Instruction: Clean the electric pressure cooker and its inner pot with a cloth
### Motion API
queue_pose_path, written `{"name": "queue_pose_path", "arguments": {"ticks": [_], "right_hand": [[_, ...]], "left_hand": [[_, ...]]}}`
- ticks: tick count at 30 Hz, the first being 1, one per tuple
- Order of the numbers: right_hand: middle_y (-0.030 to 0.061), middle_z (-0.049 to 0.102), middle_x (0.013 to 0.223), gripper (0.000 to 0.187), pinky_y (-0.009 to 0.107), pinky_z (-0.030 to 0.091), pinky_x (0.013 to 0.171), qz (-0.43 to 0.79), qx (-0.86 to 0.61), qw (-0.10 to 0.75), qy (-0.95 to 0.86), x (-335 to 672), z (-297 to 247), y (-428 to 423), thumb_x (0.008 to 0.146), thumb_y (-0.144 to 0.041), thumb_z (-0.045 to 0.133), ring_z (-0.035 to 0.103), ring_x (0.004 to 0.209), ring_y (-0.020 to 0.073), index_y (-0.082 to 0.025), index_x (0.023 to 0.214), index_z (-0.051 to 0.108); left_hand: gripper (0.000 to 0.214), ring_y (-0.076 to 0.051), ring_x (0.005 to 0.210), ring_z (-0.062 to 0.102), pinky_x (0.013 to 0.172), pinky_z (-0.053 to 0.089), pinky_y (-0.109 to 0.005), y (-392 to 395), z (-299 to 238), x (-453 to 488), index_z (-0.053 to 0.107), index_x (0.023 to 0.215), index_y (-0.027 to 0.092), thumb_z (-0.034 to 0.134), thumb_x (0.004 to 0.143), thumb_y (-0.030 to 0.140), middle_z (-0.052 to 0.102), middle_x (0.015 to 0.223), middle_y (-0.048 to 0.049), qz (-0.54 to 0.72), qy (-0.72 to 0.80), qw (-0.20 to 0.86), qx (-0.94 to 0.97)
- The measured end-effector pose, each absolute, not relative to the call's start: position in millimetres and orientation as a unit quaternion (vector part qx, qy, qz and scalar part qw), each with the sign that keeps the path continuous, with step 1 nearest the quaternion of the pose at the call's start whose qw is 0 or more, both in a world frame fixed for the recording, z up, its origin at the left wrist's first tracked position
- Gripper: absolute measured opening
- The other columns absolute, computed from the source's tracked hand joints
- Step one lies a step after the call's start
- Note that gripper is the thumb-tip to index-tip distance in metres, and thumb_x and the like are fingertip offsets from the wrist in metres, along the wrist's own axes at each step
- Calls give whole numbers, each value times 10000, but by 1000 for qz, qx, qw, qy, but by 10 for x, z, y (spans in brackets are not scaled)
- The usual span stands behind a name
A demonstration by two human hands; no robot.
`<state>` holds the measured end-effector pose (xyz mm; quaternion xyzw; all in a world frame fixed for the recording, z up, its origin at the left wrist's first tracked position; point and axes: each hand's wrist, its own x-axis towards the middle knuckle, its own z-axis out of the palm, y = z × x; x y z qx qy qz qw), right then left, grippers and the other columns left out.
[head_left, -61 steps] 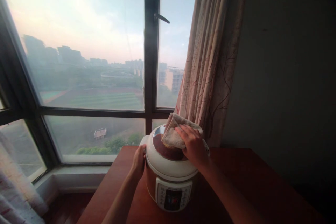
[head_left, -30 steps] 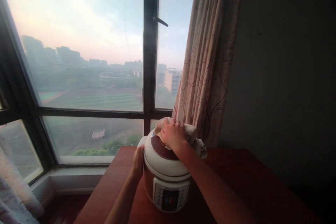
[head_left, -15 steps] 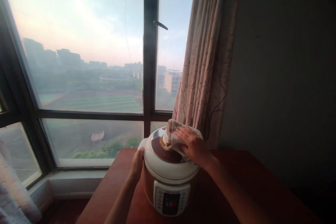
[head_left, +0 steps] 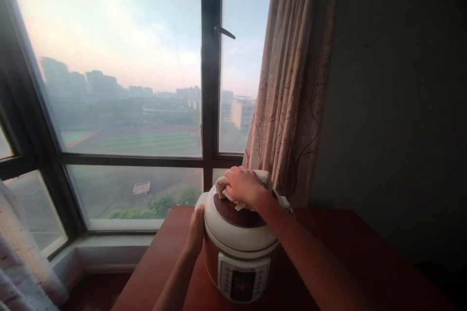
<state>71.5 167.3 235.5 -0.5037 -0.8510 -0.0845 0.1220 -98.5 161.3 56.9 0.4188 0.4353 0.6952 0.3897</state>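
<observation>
Beneath my right hand (head_left: pixel 242 185), a cloth (head_left: pixel 263 176) on the cooker (head_left: pixel 237 238).

From my head view, that hand curls over the cloth, gripping it against the brown lid (head_left: pixel 236 216). To its left, my left hand (head_left: pixel 196 230) lies against the cooker's side, partly hidden, so I cannot tell its grip. Below both stretches the table (head_left: pixel 160 257).

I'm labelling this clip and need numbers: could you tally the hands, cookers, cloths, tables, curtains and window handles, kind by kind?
Left hand and right hand: 2
Cooker: 1
Cloth: 1
Table: 1
Right-side curtain and lower-left curtain: 2
Window handle: 1
Total: 8
</observation>
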Motion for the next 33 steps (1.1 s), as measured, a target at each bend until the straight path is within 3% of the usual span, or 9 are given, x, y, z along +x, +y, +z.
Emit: {"name": "queue_pose_path", "arguments": {"ticks": [6,12,16,24,28,33], "right_hand": [[107,696,1089,281,389,483,816,-73,-530,125,-836,650,2348,1789,837,-368,568,640,1014,290,-230,1041,703],[58,675,1160,294,356,455,911,-83,-529,245,-808,826,2173,1525,852,-333,575,593,1086,256,-265,1123,666],[62,608,1352,448,379,411,1035,-73,-522,323,-786,970,2012,1429,839,-275,596,536,1219,261,-267,1286,619],[118,514,1452,582,473,441,1065,-50,-548,381,-743,1427,1614,1081,817,-173,531,522,1287,303,-223,1397,536],[88,566,1388,582,495,464,1065,-38,-532,393,-749,1624,1386,742,798,-145,519,542,1265,306,-278,1364,551],[62,501,1472,614,510,400,1147,-20,-500,398,-769,1725,1236,556,836,-167,519,446,1383,288,-314,1431,473]], "left_hand": [[511,-209,690,516,688,445,-306,1632,594,-1024,656,658,190,661,685,700,616,669,-9,689,453,377,421],[485,-232,714,546,716,466,-319,1620,662,-1025,683,647,196,669,676,680,655,691,-28,690,451,375,425],[531,-234,695,556,710,465,-325,1636,643,-1033,684,652,183,668,668,714,655,660,-31,683,448,383,431],[536,-268,794,606,820,474,-351,1673,577,-1043,702,692,181,651,699,715,696,713,-46,683,451,374,436],[512,-266,799,606,807,480,-343,1648,589,-1020,708,701,181,643,723,688,702,733,-46,688,450,376,426],[497,-255,774,597,774,487,-332,1627,619,-1022,698,688,181,685,685,678,690,712,-38,692,442,394,412]]}}
